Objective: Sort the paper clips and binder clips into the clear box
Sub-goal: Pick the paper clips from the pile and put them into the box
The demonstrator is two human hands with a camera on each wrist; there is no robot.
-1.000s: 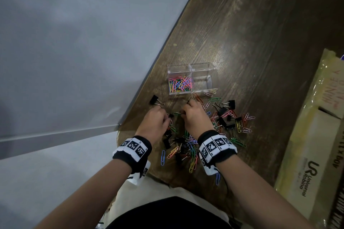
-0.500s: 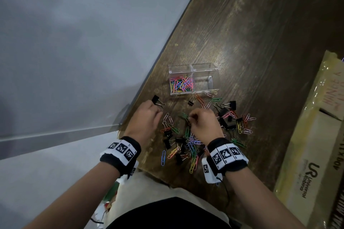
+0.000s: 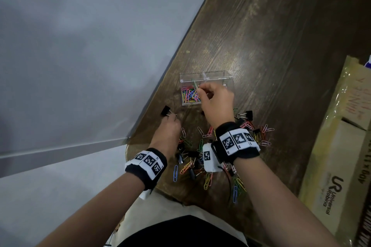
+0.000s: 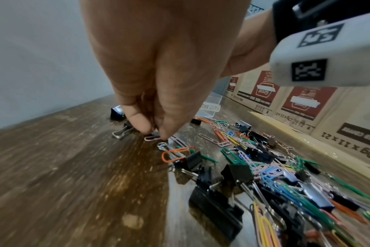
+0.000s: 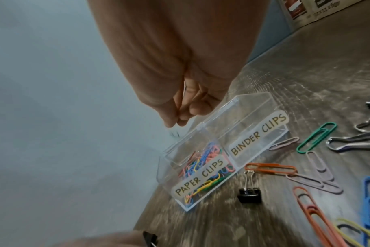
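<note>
Clear box, rectangular, transparent plastic, long axis 9-to-3 on wooden table; right hand pinches green paper clip above it; left hand pinches pale paper clip.

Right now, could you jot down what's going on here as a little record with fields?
Surface: wooden table
Container: clear box, two compartments labelled PAPER CLIPS and BINDER CLIPS
Paper clips compartment: holds coloured paper clips
Binder clips compartment: looks empty
Right hand: above the box, pinching a green paper clip
Left hand: fingertips pinching at a pink paper clip on the table
Unsorted: mixed pile of both kinds
</note>
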